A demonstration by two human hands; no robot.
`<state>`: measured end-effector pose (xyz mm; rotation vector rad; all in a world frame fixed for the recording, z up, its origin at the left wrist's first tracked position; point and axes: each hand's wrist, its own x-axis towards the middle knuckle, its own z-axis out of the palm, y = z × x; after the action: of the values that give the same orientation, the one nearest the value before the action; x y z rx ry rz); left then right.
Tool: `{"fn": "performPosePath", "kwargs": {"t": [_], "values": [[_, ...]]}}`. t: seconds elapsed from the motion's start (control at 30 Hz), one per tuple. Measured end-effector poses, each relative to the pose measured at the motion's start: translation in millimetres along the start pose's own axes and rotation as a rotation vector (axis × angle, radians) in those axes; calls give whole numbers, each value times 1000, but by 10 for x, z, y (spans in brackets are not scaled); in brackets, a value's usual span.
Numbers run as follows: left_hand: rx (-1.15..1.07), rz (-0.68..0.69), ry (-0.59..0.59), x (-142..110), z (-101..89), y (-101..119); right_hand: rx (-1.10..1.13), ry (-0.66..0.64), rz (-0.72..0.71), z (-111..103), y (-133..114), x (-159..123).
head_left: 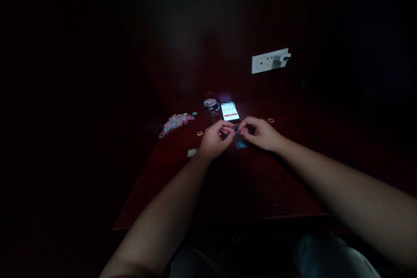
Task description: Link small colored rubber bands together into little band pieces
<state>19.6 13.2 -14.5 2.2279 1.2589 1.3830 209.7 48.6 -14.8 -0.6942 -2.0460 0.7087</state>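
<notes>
My left hand (214, 140) and my right hand (261, 134) meet above the table, fingertips pinched close together. A thin pale strand, which looks like a small elastic band (237, 132), spans the gap between them; its shape is hard to make out in the dim light. Just below the fingertips lies a small pile of blue bands (241, 144). A dark bluish ring (234, 127) shows behind the fingers. Left of my left wrist is a bundle of pale yellowish bands (192, 152). One yellow ring (200, 133) rests beside my left hand.
A lit phone (230, 114) lies behind my hands, with a lidded clear jar (211, 106) to its left. Mixed pastel bands (177, 124) are heaped near the table's left edge. A pinkish ring (270, 120) lies right. The wall holds a socket (267, 61) with plug and cable.
</notes>
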Motion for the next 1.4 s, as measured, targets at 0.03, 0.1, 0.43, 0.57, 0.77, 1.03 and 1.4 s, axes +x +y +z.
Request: {"fn": "performPosePath", "kwargs": {"t": [0.03, 0.1, 0.43, 0.57, 0.77, 1.03, 1.4], "values": [[2, -1, 0, -1, -1, 3, 3, -9, 0, 1, -5, -3], [5, -4, -5, -4, -1, 6, 5, -20, -6, 4, -17, -8], [2, -1, -17, -2, 7, 6, 34, 16, 1, 9, -41, -11], [22, -4, -3, -2, -5, 14, 37, 12, 8, 14, -37, -15], [31, -3, -9, 2, -10, 2, 27, 15, -18, 10, -47, -11], [49, 18, 6, 12, -8, 4, 20, 40, -34, 2, -7, -6], [48, 5, 20, 7, -3, -15, 55, 3, -15, -2, -13, -22]]}}
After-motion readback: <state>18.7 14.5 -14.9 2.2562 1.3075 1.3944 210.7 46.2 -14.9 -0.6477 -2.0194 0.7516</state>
